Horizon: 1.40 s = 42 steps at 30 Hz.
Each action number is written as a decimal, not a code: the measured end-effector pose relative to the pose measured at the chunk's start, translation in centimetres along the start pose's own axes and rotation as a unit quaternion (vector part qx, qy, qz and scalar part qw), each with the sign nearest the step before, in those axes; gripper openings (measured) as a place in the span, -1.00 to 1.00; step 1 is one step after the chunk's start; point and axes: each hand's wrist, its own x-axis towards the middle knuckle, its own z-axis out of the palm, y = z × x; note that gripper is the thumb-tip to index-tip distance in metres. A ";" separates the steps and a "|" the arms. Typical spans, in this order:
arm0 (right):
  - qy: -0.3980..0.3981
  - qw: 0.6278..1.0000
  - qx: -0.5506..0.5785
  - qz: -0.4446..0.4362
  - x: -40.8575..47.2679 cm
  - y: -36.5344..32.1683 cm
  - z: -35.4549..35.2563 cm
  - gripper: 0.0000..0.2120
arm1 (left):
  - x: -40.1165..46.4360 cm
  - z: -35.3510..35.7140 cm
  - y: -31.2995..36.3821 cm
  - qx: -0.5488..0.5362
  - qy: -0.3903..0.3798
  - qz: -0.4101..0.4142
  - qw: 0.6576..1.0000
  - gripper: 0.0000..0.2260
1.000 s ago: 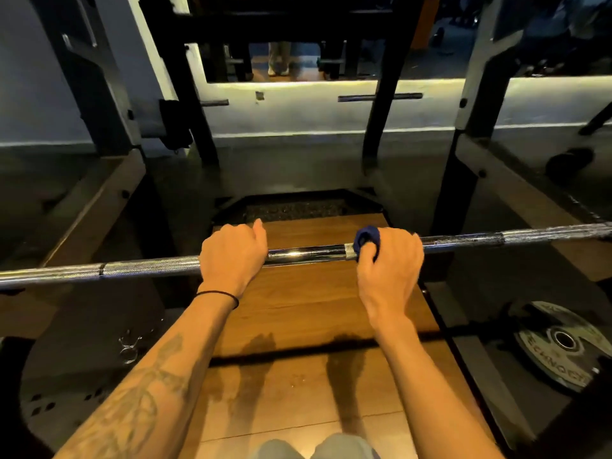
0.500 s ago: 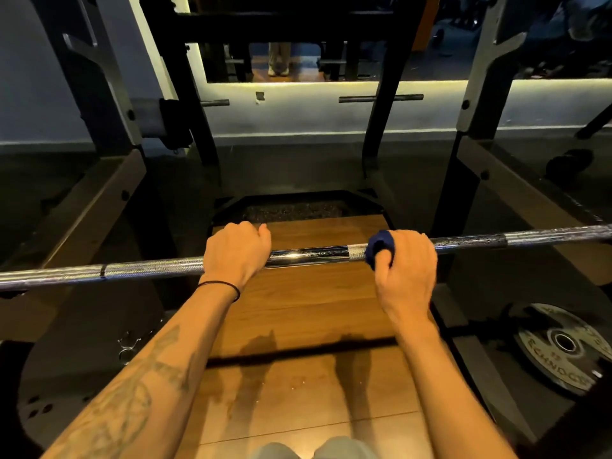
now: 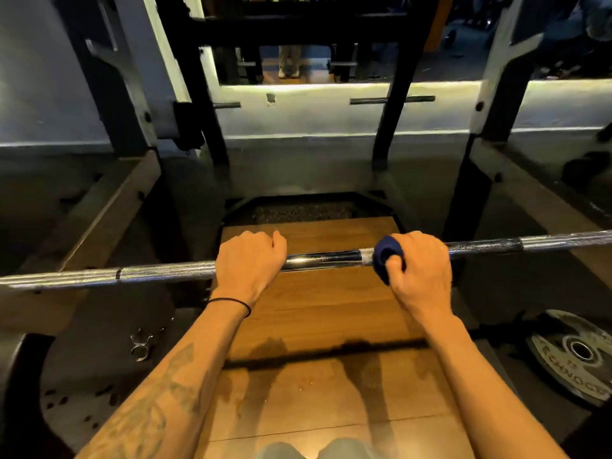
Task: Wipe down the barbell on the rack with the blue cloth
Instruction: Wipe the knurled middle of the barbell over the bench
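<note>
Across the frame, long steel barbell (image 3: 165, 274): left hand (image 3: 248, 261) curls bare round it; right hand (image 3: 420, 266) clamps bunched dark-blue cloth (image 3: 384, 255) onto it.

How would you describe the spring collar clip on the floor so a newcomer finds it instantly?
Start at the long steel barbell across the view, then drop to the dark rubber floor left of the brown wooden platform. There lies the small silver wire spring collar clip, beside the tattooed forearm, the only shiny looped wire there.
</note>
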 end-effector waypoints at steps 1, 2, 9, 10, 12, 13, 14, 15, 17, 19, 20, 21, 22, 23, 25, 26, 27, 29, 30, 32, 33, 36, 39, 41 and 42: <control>0.021 0.999 -0.001 0.030 0.1 -0.4 -0.1 -0.82 | -0.3 0.0 0.1 0.008 0.008 0.003 1.000 -0.53; 0.048 0.996 0.000 0.075 0.4 -1.5 0.0 -0.85 | -0.6 0.1 0.2 0.012 0.017 0.007 1.000 -0.53; -0.039 0.998 0.036 0.023 -0.7 -9.2 2.6 -0.82 | -2.2 1.5 -0.1 -0.006 0.113 0.048 0.992 -0.62; -0.075 0.996 0.040 -0.036 -0.5 -8.1 2.0 -0.78 | -2.2 1.6 -0.2 -0.008 0.118 0.055 0.992 -0.62; -0.117 0.986 0.009 -0.118 0.2 -4.9 0.9 -0.73 | -2.4 1.5 -0.3 0.000 0.116 0.070 0.991 -0.63; -0.102 0.989 -0.016 -0.108 0.6 -3.0 0.3 -0.74 | -2.5 1.4 -0.3 0.011 0.119 0.076 0.990 -0.62; -0.069 0.995 -0.039 -0.066 0.9 -1.2 -0.3 -0.75 | -2.5 1.4 -0.2 0.022 0.122 0.079 0.989 -0.61; -0.035 0.998 -0.051 -0.011 0.9 0.2 -1.0 -0.74 | -2.5 1.3 -0.1 0.031 0.120 0.077 0.989 -0.59; 0.003 0.997 -0.041 0.062 0.4 1.2 -1.9 -0.73 | -2.5 1.2 0.1 0.046 0.116 0.069 0.990 -0.56; 0.030 0.994 -0.030 0.105 0.3 0.1 -1.9 -0.77 | -2.5 1.1 0.3 0.065 0.117 0.063 0.989 -0.56; 0.046 0.990 -0.029 0.134 0.5 -0.9 -1.5 -0.79 | -2.5 1.1 0.3 0.072 0.113 0.060 0.989 -0.57; 0.059 0.985 -0.029 0.159 0.8 -2.1 -0.9 -0.80 | -2.5 1.1 0.4 0.078 0.106 0.056 0.990 -0.57; 0.063 0.983 -0.027 0.168 0.8 -3.5 -0.2 -0.81 | -2.6 1.1 0.5 0.081 0.097 0.052 0.991 -0.57; 0.054 0.985 -0.018 0.160 0.6 -4.9 0.6 -0.82 | -2.5 1.1 0.5 0.084 0.091 0.050 0.991 -0.56; 0.015 0.993 0.014 0.113 -0.2 -7.6 1.7 -0.83 | -2.3 1.1 0.5 0.089 0.084 0.051 0.991 -0.55; -0.011 0.996 0.028 0.080 -0.7 -8.3 1.7 -0.82 | -2.3 1.0 0.5 0.090 0.086 0.059 0.990 -0.56; -0.036 0.998 0.034 0.037 -0.9 -8.3 1.6 -0.81 | -2.5 1.0 0.4 0.094 0.090 0.069 0.989 -0.59; -0.090 0.993 0.024 -0.078 -0.6 -5.9 0.5 -0.74 | -2.6 1.0 0.2 0.101 0.092 0.088 0.987 -0.61; -0.117 0.985 0.010 -0.124 -0.2 -4.0 -0.1 -0.70 | -2.6 1.0 0.2 0.098 0.092 0.089 0.987 -0.60; -0.115 0.987 -0.023 -0.106 0.3 0.0 -1.2 -0.70 | -2.6 1.0 0.1 0.087 0.107 0.087 0.987 -0.60; -0.082 0.994 -0.031 -0.058 0.2 1.7 -1.7 -0.73 | -2.7 1.1 0.2 0.083 0.117 0.089 0.986 -0.61; 0.016 0.997 -0.036 0.073 -0.7 2.7 -1.9 -0.79 | -2.9 1.1 0.6 0.086 0.132 0.089 0.984 -0.64; 0.061 0.983 -0.024 0.174 0.1 -1.2 -0.8 -0.83 | -2.7 1.3 0.5 0.121 0.112 0.102 0.981 -0.70; 0.035 0.985 -0.005 0.167 0.0 -4.9 0.5 -0.81 | -2.8 1.5 0.3 0.121 0.119 0.108 0.980 -0.73; 0.012 0.990 0.012 0.142 -0.4 -6.7 1.1 -0.78 | -2.7 1.5 0.4 0.113 0.129 0.108 0.979 -0.74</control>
